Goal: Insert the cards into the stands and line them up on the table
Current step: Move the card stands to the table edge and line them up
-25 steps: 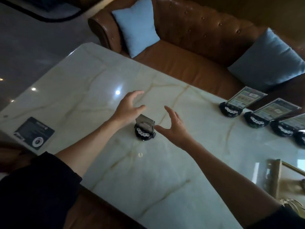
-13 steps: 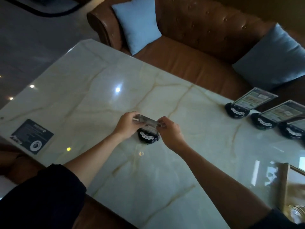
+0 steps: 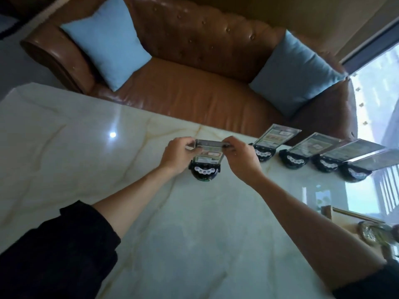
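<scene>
Here, mid-frame, the left hand (image 3: 178,155) and right hand (image 3: 239,155) pinch the card's (image 3: 208,155) top corners. It sits in a black stand (image 3: 204,171) on the marble table (image 3: 194,234), left of four filled stands (image 3: 295,161).

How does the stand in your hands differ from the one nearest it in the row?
The held stand is gripped at its card's top corners by the left hand and right hand; the nearest row stand stands untouched. The held stand sits nearer the person, out of line. Both have black bases holding printed cards.

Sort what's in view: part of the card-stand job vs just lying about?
Job:
- card in black stand, held by left hand and right hand
- four filled stands lined up
- marble table

Lying about:
- leather sofa
- two blue cushions
</scene>
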`<state>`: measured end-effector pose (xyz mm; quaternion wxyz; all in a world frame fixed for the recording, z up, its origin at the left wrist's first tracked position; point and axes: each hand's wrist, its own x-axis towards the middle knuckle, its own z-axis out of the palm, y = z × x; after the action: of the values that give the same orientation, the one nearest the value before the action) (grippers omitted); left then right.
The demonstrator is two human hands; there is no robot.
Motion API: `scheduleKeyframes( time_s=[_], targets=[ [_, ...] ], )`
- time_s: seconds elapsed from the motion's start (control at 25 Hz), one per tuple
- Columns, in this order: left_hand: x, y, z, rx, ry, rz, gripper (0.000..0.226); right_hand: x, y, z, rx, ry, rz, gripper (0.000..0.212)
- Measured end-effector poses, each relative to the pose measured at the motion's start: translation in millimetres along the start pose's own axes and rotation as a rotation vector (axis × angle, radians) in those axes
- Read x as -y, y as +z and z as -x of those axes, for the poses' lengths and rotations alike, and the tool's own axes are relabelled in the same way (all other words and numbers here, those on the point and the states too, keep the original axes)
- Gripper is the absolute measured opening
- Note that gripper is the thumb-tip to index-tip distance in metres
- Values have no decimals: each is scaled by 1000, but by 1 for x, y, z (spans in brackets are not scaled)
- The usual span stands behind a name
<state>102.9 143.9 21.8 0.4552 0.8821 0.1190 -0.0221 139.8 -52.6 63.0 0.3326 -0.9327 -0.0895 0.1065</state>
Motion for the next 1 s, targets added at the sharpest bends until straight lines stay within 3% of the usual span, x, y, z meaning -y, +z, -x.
scheduleKeyframes(
  time_s=[0.28,0.8,0.88,1.0],
  targets=[
    [-46,46,-91,21,136,31,11,-41,-38,-67,-145,71,19,11],
    [-37,70,-107,32,85,-1,13,-71,-30,-85,-69,96,1,15],
    [-45,67,-105,19,76,38,16,-71,-31,-83,-48,102,-31,21],
    [-58,60,-101,56,63,56,38,-68,-37,-70,-27,137,-73,40]
  ],
)
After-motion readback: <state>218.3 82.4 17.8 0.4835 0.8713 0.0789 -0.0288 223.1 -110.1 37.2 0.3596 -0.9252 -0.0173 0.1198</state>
